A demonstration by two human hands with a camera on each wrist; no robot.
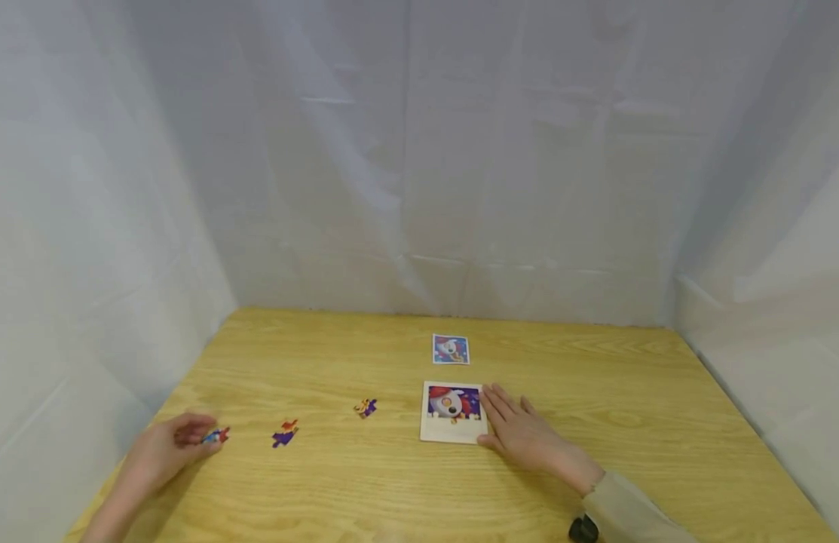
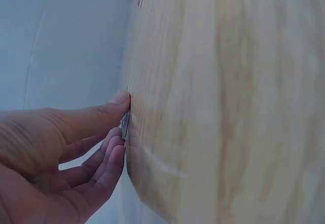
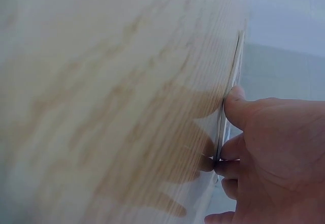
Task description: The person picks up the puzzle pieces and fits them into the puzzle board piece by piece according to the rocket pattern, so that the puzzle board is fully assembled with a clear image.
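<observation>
My left hand point(image 1: 200, 437) sits at the table's front left and pinches a small red and blue puzzle piece point(image 1: 216, 435) between thumb and fingers. In the left wrist view the thumb point(image 2: 118, 103) and curled fingers hold that piece point(image 2: 125, 125) against the wood. My right hand point(image 1: 503, 415) lies flat with straight fingers against the right edge of a white puzzle board point(image 1: 452, 431), which shows a partly built rocket picture. In the right wrist view the thumb point(image 3: 234, 99) touches the board's edge point(image 3: 229, 94).
Two loose pieces lie between the hands: a purple and orange one point(image 1: 284, 434) and a yellow and purple one point(image 1: 365, 408). A small picture card point(image 1: 450, 349) lies behind the board. White sheeting encloses the wooden table point(image 1: 595, 377) on three sides.
</observation>
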